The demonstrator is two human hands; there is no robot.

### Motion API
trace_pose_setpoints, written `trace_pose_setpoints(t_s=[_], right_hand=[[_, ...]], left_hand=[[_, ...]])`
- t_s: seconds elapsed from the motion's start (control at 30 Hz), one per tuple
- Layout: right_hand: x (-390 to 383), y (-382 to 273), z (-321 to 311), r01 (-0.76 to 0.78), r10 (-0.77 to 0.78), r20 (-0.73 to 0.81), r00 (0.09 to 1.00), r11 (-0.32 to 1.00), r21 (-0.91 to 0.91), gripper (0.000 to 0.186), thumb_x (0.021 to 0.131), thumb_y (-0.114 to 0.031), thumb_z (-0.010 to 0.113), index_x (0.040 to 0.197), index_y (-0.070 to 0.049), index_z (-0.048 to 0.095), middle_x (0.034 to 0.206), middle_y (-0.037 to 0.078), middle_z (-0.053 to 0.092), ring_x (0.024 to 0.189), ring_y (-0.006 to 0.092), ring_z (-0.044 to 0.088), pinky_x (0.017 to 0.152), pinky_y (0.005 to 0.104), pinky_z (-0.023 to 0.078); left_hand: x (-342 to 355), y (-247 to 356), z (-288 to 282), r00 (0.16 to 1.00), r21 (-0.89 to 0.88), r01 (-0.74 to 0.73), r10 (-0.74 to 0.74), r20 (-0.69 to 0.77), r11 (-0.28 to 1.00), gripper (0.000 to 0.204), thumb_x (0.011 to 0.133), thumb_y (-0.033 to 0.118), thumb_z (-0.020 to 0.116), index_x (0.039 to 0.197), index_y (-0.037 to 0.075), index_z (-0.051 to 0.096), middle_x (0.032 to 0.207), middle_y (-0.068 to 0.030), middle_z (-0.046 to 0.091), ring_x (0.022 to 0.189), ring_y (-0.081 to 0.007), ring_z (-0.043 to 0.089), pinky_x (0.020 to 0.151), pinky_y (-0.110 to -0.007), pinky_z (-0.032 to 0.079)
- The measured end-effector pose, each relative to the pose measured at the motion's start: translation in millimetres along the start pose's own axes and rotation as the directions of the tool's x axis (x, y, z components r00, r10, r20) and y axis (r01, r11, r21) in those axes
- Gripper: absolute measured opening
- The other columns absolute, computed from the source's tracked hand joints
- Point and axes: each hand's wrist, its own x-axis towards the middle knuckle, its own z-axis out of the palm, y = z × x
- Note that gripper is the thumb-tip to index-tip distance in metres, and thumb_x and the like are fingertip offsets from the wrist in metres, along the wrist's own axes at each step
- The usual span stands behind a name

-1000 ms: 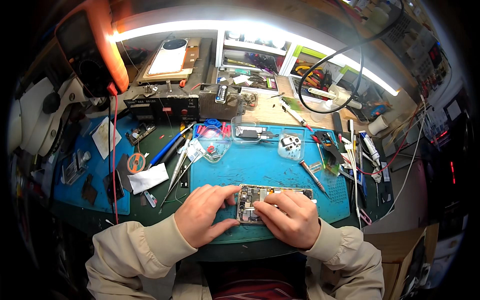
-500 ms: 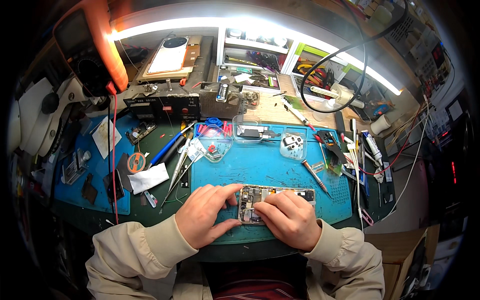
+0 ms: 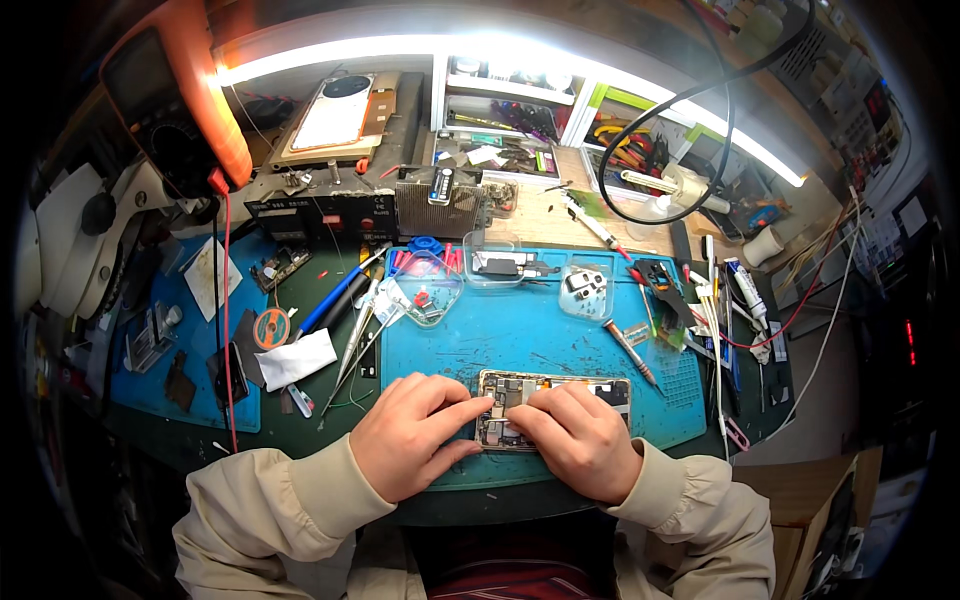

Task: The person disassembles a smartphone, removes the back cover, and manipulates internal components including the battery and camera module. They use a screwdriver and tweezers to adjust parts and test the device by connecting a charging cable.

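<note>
An opened smartphone (image 3: 552,381) lies flat on the blue mat, its circuit board and inner parts exposed. My left hand (image 3: 408,440) holds its left end: the thumb rests by the lower left corner and the index fingertip reaches onto the inner parts. Over the middle of the phone is my right hand (image 3: 580,440), its fingers closed in a pinch. A small pale tip shows at the right fingertips, but what they hold is mostly hidden. That hand covers part of the board; a black part and a light strip show at the phone's right end.
Beyond the phone stand clear plastic boxes (image 3: 587,290) of small parts. A screwdriver (image 3: 633,355) lies right of them, near cables and tools. At left are tweezers (image 3: 352,345), a blue pen-like tool (image 3: 335,300), a solder reel (image 3: 272,328) and white tissue (image 3: 297,360). An orange multimeter (image 3: 195,90) stands upper left.
My left index finger has come down from the phone's upper left corner onto its inner parts, the thumb staying near the lower corner. My right hand has barely moved.
</note>
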Motion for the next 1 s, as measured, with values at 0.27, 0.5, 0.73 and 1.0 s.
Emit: trace_pose_setpoints(t_s=[0.27, 0.5, 0.73, 1.0], right_hand=[[2.6, 0.9, 1.9, -0.035, 0.035, -0.004, 0.999, 0.999, 0.022, 0.031, 0.083, -0.006, 0.073, 0.114, -0.003, 0.072, 0.103, 0.008, 0.067, 0.088, 0.0231, 0.067, 0.073, 0.0338, 0.058], [-1.8, 0.0, -5.3, 0.056, -0.058, -0.021, 0.998, 0.995, -0.086, 0.038, 0.082, -0.007, 0.075, 0.12, -0.004, 0.076, 0.102, 0.006, 0.068, 0.081, 0.0195, 0.067, 0.067, 0.0317, 0.056], [-0.5, -1.5, -4.3, 0.091, -0.096, -0.029, 0.995, 0.986, -0.142, 0.03, 0.088, -0.009, 0.078, 0.116, 0.001, 0.077, 0.102, 0.006, 0.069, 0.081, 0.0178, 0.068, 0.064, 0.0309, 0.056], [0.9, -2.3, -1.6, 0.112, -0.119, -0.025, 0.993, 0.977, -0.183, 0.029, 0.088, -0.009, 0.078, 0.114, 0.003, 0.076, 0.101, 0.007, 0.068, 0.081, 0.0179, 0.067, 0.063, 0.0307, 0.056]], left_hand=[[-0.8, 1.1, 0.4, 1.0, 0.025, -0.001, 0.001, 0.003, 1.0, 0.06, 0.081, 0.013, 0.09, 0.138, 0.006, 0.071, 0.117, -0.0106, 0.066, 0.099, -0.0305, 0.063, 0.087, -0.041, 0.052], [0.0, -1.7, -1.0, 1.0, -0.053, 0.029, -0.029, -0.003, 0.998, 0.058, 0.084, 0.015, 0.09, 0.139, 0.005, 0.071, 0.116, -0.0116, 0.067, 0.1, -0.0312, 0.064, 0.088, -0.042, 0.052], [-0.3, -1.3, -0.5, 0.999, -0.059, 0.037, -0.037, -0.005, 0.998, 0.057, 0.085, 0.015, 0.09, 0.138, 0.005, 0.07, 0.118, -0.0123, 0.068, 0.104, -0.0323, 0.065, 0.092, -0.043, 0.053], [1.0, 0.8, 0.1, 0.996, -0.071, 0.078, -0.081, -0.042, 0.994, 0.05, 0.084, 0.015, 0.09, 0.13, 0.005, 0.072, 0.117, -0.0131, 0.071, 0.102, -0.0318, 0.068, 0.091, -0.043, 0.055]])
